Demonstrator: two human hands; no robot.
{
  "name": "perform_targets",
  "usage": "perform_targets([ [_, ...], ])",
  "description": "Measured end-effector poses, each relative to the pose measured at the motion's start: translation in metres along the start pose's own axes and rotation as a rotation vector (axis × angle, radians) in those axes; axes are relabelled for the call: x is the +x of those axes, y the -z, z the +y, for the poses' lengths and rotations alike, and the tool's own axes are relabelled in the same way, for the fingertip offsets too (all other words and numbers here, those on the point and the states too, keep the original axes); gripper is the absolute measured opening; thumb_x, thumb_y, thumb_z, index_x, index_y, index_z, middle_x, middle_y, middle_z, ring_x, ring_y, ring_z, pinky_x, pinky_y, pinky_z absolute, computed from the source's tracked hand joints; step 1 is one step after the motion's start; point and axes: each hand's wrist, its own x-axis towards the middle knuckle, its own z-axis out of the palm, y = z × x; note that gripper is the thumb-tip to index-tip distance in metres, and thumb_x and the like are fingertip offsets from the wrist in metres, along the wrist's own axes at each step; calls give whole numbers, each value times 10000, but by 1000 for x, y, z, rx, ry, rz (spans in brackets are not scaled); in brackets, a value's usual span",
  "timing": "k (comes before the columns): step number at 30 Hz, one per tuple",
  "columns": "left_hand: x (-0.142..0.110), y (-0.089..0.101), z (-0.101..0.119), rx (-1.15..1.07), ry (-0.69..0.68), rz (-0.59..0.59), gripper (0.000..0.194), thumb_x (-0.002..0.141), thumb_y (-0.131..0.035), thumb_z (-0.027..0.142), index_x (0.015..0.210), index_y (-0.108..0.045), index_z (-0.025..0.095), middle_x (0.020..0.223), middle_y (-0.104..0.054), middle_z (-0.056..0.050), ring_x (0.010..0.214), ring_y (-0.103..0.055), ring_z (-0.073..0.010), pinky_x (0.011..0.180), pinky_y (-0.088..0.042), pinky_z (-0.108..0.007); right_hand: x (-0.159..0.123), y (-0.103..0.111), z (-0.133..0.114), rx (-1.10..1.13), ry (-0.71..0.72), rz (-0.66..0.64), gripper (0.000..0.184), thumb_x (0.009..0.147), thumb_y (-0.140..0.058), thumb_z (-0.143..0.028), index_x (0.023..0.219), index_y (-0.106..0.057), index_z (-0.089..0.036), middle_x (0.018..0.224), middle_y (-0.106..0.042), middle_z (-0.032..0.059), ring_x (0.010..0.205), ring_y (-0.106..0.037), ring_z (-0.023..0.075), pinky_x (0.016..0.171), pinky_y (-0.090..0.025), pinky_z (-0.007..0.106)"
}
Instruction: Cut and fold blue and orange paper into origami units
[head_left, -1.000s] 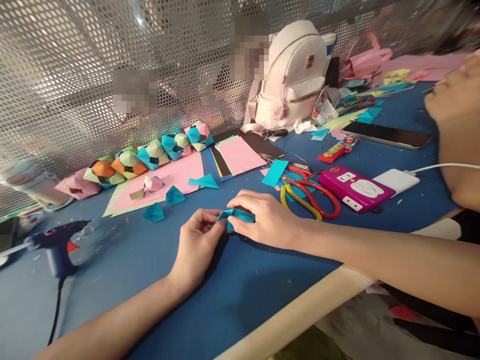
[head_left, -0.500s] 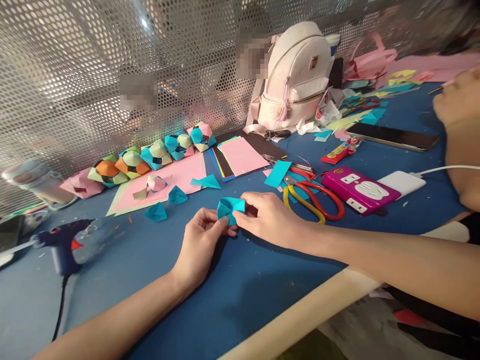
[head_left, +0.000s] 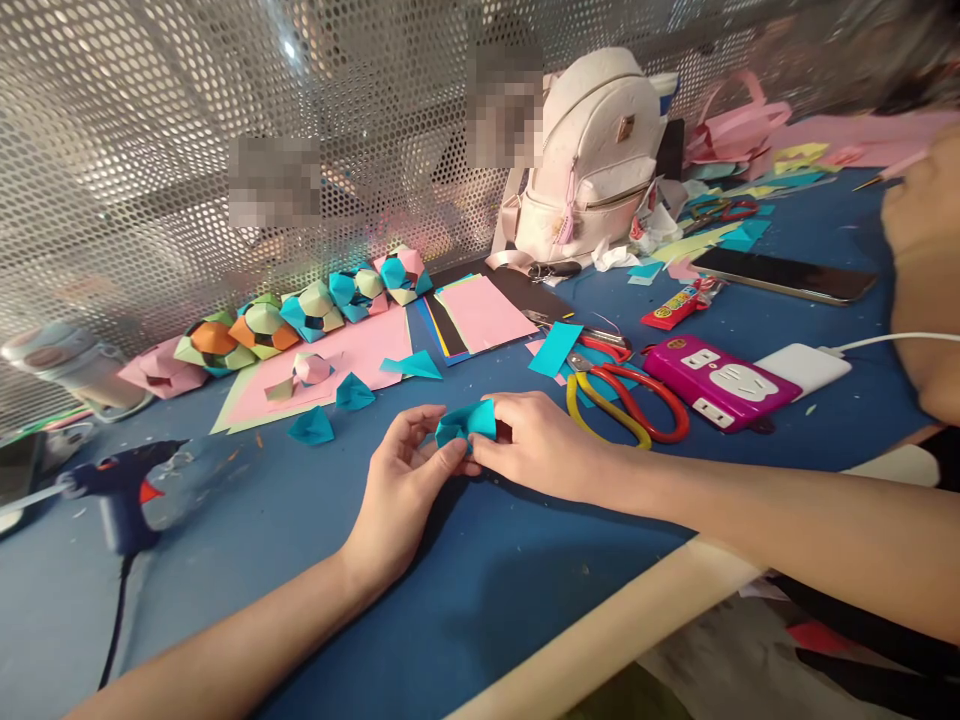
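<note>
A small blue paper piece, creased and partly folded up, is pinched between both hands above the blue table. My left hand grips its left and lower side, thumb in front. From the right, my right hand holds the other end with thumb and fingers; some fingertips are hidden behind the paper. Just beyond my left hand lie folded blue paper units, a second one and a flatter one. A small pink-and-green folded piece rests on pink paper sheets.
A row of folded paper balls lines the metal mesh. At left stands a glue gun. Red-and-yellow scissors, a purple power strip and a phone lie right. Behind is a white backpack. Another person's arm is far right.
The blue paper was turned up from a narrow folded strip to show its open face, then its sides bent inward. Both hands kept hold, barely shifting.
</note>
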Motion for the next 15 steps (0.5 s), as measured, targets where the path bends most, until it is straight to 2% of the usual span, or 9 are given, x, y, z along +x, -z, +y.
perform_targets([
  [2,-1,1,0,27,-14,-31,285,766,-718,321,1002,-633,187,921,-675,-20,715,-669,-145,742,-553,-316,0,2,0,16,-16,-29,243,745,-569,-111,569,-419,-186,550,-442,-51,518,-371,76,501,-281,211],
  [4,-2,1,-1,56,-25,-47,216,791,-690,344,920,-669,171,856,-683,-22,692,-655,-145,736,-551,-314,0,3,0,27,-15,-37,245,735,-574,-118,569,-409,-189,543,-434,-54,513,-362,76,489,-276,207],
  [7,-2,1,-1,97,-31,-15,177,782,-700,345,794,-676,170,730,-662,6,632,-615,-119,684,-534,-267,-1,2,1,24,43,-6,265,719,-574,-112,574,-367,-195,538,-406,-62,506,-337,72,493,-265,210],
  [11,0,3,-1,141,-9,16,190,768,-711,354,748,-668,171,671,-653,18,615,-585,-109,655,-499,-234,-2,1,2,-2,133,50,304,729,-551,-115,593,-295,-209,556,-353,-65,519,-305,75,516,-254,224],
  [15,2,5,-3,153,-9,57,208,749,-723,364,732,-664,166,666,-655,17,612,-569,-107,619,-465,-218,-3,0,3,-5,135,-2,282,791,-546,-176,622,-323,-209,603,-390,-49,547,-338,85,535,-270,231],
])
